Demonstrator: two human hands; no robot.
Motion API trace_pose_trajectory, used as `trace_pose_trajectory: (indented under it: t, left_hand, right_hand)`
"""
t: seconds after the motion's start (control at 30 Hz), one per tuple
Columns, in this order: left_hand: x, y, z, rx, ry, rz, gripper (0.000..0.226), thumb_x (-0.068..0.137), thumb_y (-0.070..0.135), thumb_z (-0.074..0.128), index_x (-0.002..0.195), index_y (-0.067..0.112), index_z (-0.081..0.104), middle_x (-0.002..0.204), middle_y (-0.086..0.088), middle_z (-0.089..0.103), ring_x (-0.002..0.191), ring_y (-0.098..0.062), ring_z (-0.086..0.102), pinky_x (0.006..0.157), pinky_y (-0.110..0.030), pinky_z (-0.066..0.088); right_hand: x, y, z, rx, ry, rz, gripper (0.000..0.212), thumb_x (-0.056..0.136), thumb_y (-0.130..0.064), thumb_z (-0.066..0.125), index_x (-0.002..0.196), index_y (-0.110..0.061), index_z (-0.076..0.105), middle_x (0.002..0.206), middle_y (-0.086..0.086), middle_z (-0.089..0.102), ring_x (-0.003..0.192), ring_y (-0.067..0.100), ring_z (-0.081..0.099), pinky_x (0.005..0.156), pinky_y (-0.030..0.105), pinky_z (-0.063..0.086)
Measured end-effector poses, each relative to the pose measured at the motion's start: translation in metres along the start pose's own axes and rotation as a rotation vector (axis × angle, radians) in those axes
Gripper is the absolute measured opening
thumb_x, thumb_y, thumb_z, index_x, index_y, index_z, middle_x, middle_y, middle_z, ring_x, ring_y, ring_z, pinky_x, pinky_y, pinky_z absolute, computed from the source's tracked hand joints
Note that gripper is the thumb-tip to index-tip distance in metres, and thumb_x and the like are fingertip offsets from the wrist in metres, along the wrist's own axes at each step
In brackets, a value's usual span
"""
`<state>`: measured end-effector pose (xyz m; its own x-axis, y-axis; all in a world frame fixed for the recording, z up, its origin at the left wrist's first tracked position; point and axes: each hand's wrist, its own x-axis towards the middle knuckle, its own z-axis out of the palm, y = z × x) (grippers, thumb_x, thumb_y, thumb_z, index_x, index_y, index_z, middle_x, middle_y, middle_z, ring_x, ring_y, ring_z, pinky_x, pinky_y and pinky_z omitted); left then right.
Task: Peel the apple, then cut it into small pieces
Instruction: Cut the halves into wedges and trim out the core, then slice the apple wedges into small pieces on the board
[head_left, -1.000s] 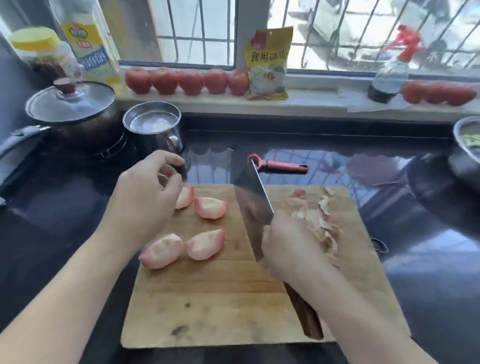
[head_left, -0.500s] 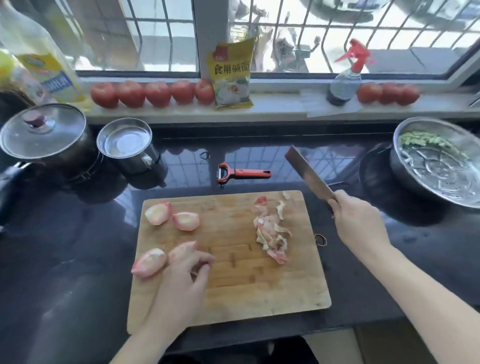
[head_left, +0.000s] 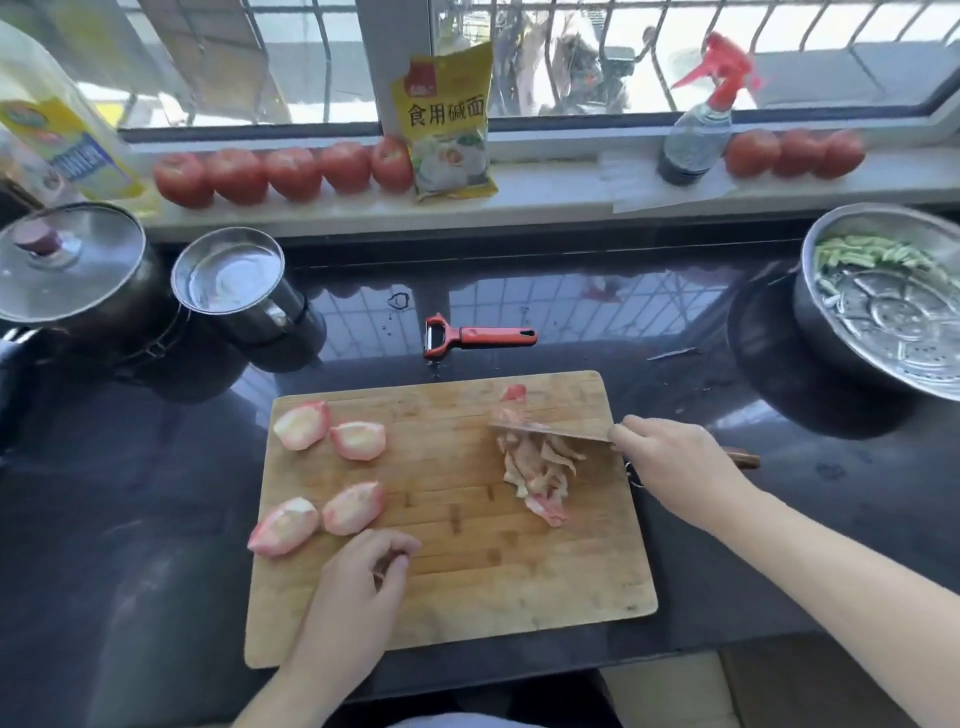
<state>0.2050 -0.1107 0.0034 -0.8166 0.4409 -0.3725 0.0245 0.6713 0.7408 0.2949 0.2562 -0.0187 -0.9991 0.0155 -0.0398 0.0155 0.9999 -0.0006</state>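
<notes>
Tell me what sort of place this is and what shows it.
Most likely a home kitchen counter under a barred window. A wooden cutting board with peeled apple quarters lies on the dark glossy countertop, a lidded black cooking pot stands at the left, and red tomatoes line the sill.

Dark glossy counter (head_left: 519, 301) w/ window-bar reflections. Far left: black pot w/ glass lid (head_left: 70, 262), steel mug (head_left: 234, 278) just right of it, touching or nearly so. Far right: steel steamer basin (head_left: 883, 301) w/ green veg bits along its far rim, sitting on a dark pan. White sill (head_left: 545, 200) behind: row of 5 tomatoes (head_left: 280, 174) left-centre, yellow packet (head_left: 449, 124) upright just right of them, spray bottle w/ red trigger (head_left: 698, 119) further right, 3 more tomatoes (head_left: 795, 152) beside it. Far-left corner: oil bottle w/ yellow label (head_left: 62, 140), blurry. Barred window above the sill.
</notes>
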Motion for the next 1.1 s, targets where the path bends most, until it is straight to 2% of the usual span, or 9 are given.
trace_pose_trajectory:
  t: [0.17, 0.3, 0.43, 0.6, 0.7, 0.8, 0.93, 1.0, 1.1]
  left_hand:
    - [0.006, -0.003, 0.001, 0.004, 0.007, -0.002, 0.032, 0.096, 0.002, 0.064, 0.087, 0.031, 0.074, 0.097, 0.02, 0.071, 0.097, 0.009, 0.059, 0.077, -0.003, 0.042]
    - [0.017, 0.002, 0.012, 0.028, -0.015, 0.045, 0.032, 0.096, 0.003, 0.064, 0.088, 0.033, 0.073, 0.095, 0.019, 0.071, 0.096, 0.005, 0.061, 0.078, -0.004, 0.042]
    - [0.027, 0.011, 0.02, 0.027, -0.015, 0.076, 0.03, 0.097, 0.007, 0.064, 0.089, 0.035, 0.072, 0.096, 0.02, 0.07, 0.097, 0.004, 0.061, 0.079, -0.005, 0.041]
    - [0.023, 0.009, 0.019, -0.018, 0.005, 0.051, 0.029, 0.097, 0.008, 0.063, 0.089, 0.033, 0.073, 0.095, 0.019, 0.072, 0.095, 0.004, 0.061, 0.076, -0.005, 0.042]
    - [0.017, 0.0, 0.017, -0.026, -0.006, 0.038, 0.03, 0.096, 0.005, 0.065, 0.087, 0.032, 0.074, 0.093, 0.019, 0.073, 0.093, 0.003, 0.062, 0.076, -0.006, 0.043]
    - [0.02, -0.001, 0.02, -0.026, -0.007, 0.024, 0.028, 0.095, 0.005, 0.066, 0.086, 0.031, 0.074, 0.093, 0.017, 0.073, 0.093, 0.002, 0.062, 0.075, -0.005, 0.043]
    - [0.034, 0.012, 0.043, -0.011, 0.101, 0.108, 0.015, 0.097, 0.015, 0.067, 0.102, 0.028, 0.07, 0.107, 0.016, 0.067, 0.104, 0.009, 0.056, 0.09, -0.004, 0.038]
    - [0.043, 0.019, 0.068, -0.031, 0.15, 0.135, 0.024, 0.099, 0.024, 0.064, 0.122, 0.027, 0.064, 0.126, 0.012, 0.06, 0.117, 0.007, 0.05, 0.107, -0.021, 0.04]
    - [0.057, 0.025, 0.114, -0.013, 0.13, 0.141, 0.052, 0.1, 0.049, 0.048, 0.148, 0.029, 0.046, 0.157, 0.009, 0.039, 0.147, -0.008, 0.03, 0.122, -0.037, 0.028]
  right_hand:
    - [0.006, 0.021, -0.01, -0.013, 0.014, -0.004, 0.03, 0.07, 0.0, 0.076, 0.089, -0.018, 0.061, 0.076, -0.005, 0.054, 0.065, 0.023, 0.056, 0.048, 0.031, 0.035]
    - [0.037, 0.023, -0.006, 0.005, 0.098, 0.106, 0.031, 0.074, 0.001, 0.075, 0.093, -0.017, 0.058, 0.075, -0.002, 0.053, 0.063, 0.027, 0.057, 0.049, 0.029, 0.026]
    - [0.054, 0.018, -0.001, -0.044, 0.045, 0.077, 0.037, 0.07, 0.005, 0.074, 0.095, -0.016, 0.057, 0.077, -0.001, 0.052, 0.062, 0.028, 0.058, 0.048, 0.03, 0.025]
    - [0.026, 0.023, -0.006, -0.038, -0.058, -0.096, 0.038, 0.067, 0.007, 0.073, 0.093, -0.016, 0.058, 0.075, -0.003, 0.052, 0.059, 0.023, 0.053, 0.047, 0.032, 0.032]
    - [0.009, 0.024, -0.01, 0.003, -0.102, -0.074, 0.027, 0.075, -0.001, 0.072, 0.09, -0.018, 0.058, 0.075, -0.006, 0.054, 0.065, 0.022, 0.055, 0.049, 0.036, 0.043]
    - [-0.004, 0.014, -0.016, 0.27, -0.017, 0.291, 0.004, 0.096, -0.02, 0.061, 0.093, -0.022, 0.06, 0.079, -0.007, 0.062, 0.074, 0.023, 0.061, 0.06, 0.039, 0.047]
    - [-0.041, -0.003, -0.01, 0.748, 0.089, 0.804, 0.013, 0.099, -0.021, 0.057, 0.099, -0.033, 0.061, 0.07, -0.005, 0.065, 0.064, 0.02, 0.061, 0.06, 0.034, 0.047]
    - [-0.058, -0.014, -0.001, 0.873, 0.11, 0.929, 0.027, 0.098, -0.015, 0.057, 0.116, -0.035, 0.063, 0.077, -0.006, 0.07, 0.057, 0.02, 0.062, 0.058, 0.032, 0.05]
    - [-0.069, -0.033, 0.014, 0.97, 0.08, 0.986, 0.046, 0.098, -0.012, 0.057, 0.127, -0.048, 0.057, 0.086, -0.009, 0.072, 0.05, 0.015, 0.057, 0.055, 0.03, 0.052]
